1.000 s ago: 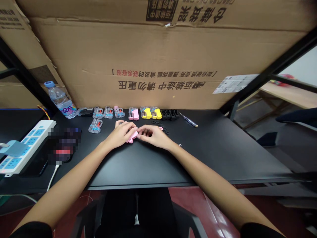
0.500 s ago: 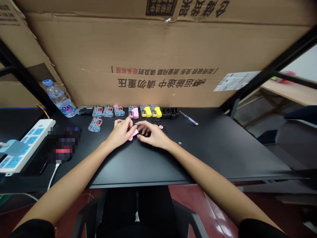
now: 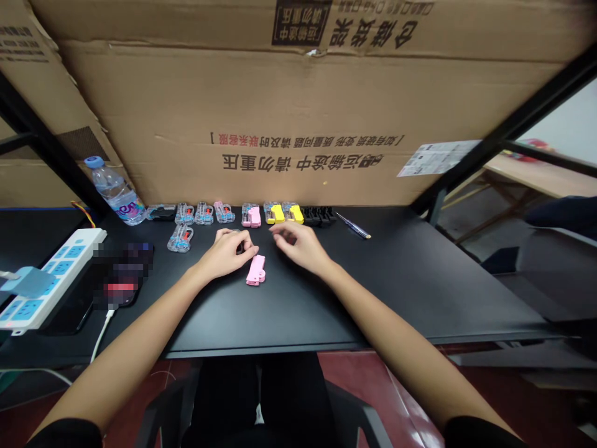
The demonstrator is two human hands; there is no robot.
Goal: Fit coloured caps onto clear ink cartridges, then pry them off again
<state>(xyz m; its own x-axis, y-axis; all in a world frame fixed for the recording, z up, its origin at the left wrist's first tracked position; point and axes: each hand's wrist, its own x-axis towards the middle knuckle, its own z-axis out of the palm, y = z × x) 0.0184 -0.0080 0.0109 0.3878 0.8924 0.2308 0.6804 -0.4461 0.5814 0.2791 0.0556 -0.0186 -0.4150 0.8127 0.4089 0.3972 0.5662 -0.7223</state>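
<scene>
Got pink piece (image 3: 254, 272) lying loose on table (image 3: 265, 323), just beside left hand (image 3: 227, 252), on its near side; can't tell if touching. Seeing left fingers curled by dark item (image 3: 239, 248), can't tell whether gripped; right hand (image 3: 304, 247) near yellow pieces (image 3: 278, 213), with fingers loosely bent, released and apart from thumb. Along cardboard (image 3: 280, 93), left to right: bottle (image 3: 122, 198), clear pieces (image 3: 204, 213), yellow pieces, black parts (image 3: 318, 216), screwdriver (image 3: 353, 225).
</scene>
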